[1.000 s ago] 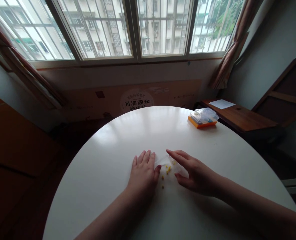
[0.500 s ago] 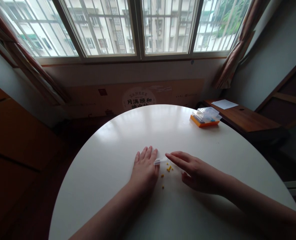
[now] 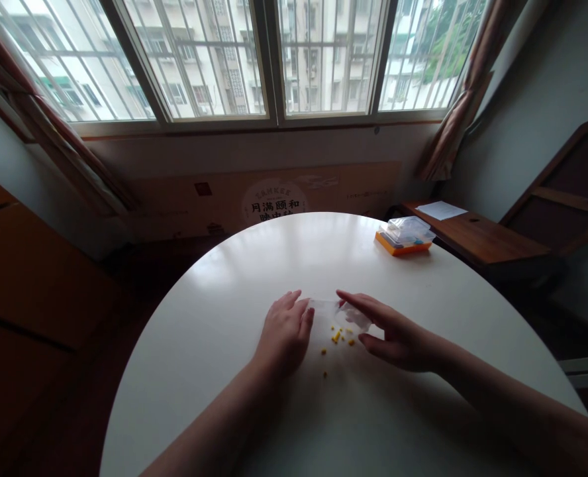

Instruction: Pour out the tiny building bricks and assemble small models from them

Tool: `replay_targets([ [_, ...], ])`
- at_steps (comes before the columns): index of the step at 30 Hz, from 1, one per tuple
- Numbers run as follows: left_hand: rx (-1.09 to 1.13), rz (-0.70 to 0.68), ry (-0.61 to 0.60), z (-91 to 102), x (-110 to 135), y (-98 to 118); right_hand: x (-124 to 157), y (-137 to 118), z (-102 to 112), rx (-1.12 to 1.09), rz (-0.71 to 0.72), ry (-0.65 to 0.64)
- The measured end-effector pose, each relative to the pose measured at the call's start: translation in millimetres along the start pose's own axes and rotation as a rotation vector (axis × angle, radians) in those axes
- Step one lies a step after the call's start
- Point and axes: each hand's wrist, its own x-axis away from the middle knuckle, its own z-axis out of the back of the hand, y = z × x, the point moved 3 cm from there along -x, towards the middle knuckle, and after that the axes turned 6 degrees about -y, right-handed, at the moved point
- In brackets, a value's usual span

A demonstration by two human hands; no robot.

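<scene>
A small clear plastic bag (image 3: 334,313) is held just above the round white table (image 3: 214,371) between my two hands. My left hand (image 3: 284,331) pinches its left edge with curled fingers. My right hand (image 3: 391,329) grips its right side between fingers and thumb. Under the bag several tiny yellow pieces (image 3: 336,336) lie scattered on the table, with one more yellow piece (image 3: 324,375) nearer to me.
An orange box with clear plastic trays stacked on it (image 3: 404,236) stands at the table's far right. A dark wooden side table (image 3: 477,238) with a white sheet of paper (image 3: 441,210) is beyond it. A window and curtains fill the back.
Both hands have gone from lying flat beside the bag to gripping its two ends and lifting it. More yellow pieces now lie on the table beneath it.
</scene>
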Motion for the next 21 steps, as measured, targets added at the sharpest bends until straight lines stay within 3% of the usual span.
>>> replay_targets([
  [4,0.25,-0.149,0.111,13.0,4.4,8.1,-2.2,9.7,0.3,-0.567,-0.037,0.065],
  [7,0.324,-0.217,0.155,20.1,12.1,17.5,-5.0,11.9,-1.4,-0.775,-0.052,0.132],
  [13,0.303,-0.361,0.095,21.2,27.3,34.7,-11.8,10.6,-13.6,-0.846,-0.155,0.234],
  [18,0.278,-0.36,0.079,22.3,28.3,37.6,-15.1,6.1,-18.9,-0.809,-0.152,0.254],
  [21,0.184,-0.388,0.001,23.6,27.7,39.1,-16.2,5.0,-19.8,-0.782,-0.142,0.269],
])
